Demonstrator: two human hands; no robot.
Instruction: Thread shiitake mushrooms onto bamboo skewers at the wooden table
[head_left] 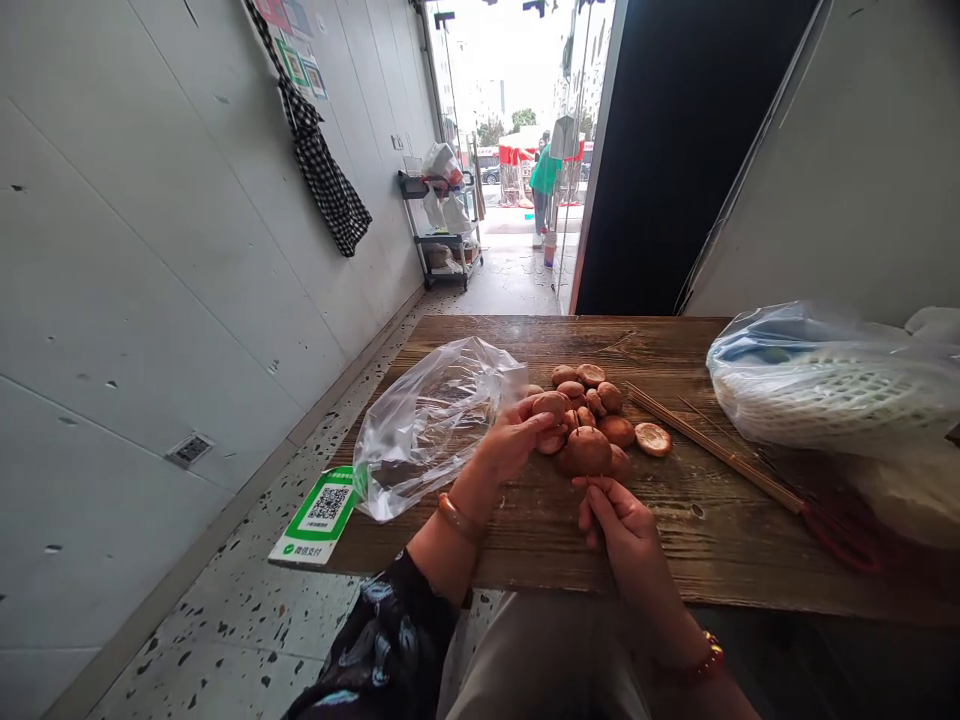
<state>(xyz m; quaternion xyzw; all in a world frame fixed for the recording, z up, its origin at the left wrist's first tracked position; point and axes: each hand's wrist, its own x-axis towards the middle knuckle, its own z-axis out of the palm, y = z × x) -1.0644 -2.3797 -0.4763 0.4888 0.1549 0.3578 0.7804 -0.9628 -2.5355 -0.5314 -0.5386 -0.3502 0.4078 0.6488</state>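
My left hand [514, 440] is closed on a brown mushroom [550, 404], held between thumb and fingers above the heap. Thumb and fingertips of my right hand [619, 515] are pinched together near the table's front edge; what they hold, if anything, is too thin to make out. Just beyond them rests a large mushroom [586, 452]. Several more brown mushrooms [617, 431] are heaped behind it, and one mushroom [653, 440] lies with its pale underside up. To the heap's right is a bundle of thin bamboo skewers [712, 450].
A clear plastic bag [420, 430] lies left of the heap, beside a green QR-code card [319, 515]. Red-handled scissors [840, 535] and a bag with white foam netting [832, 385] occupy the wooden table's [495, 570] right. A cart [442, 235] stands near the doorway; someone in green [545, 175] is beyond.
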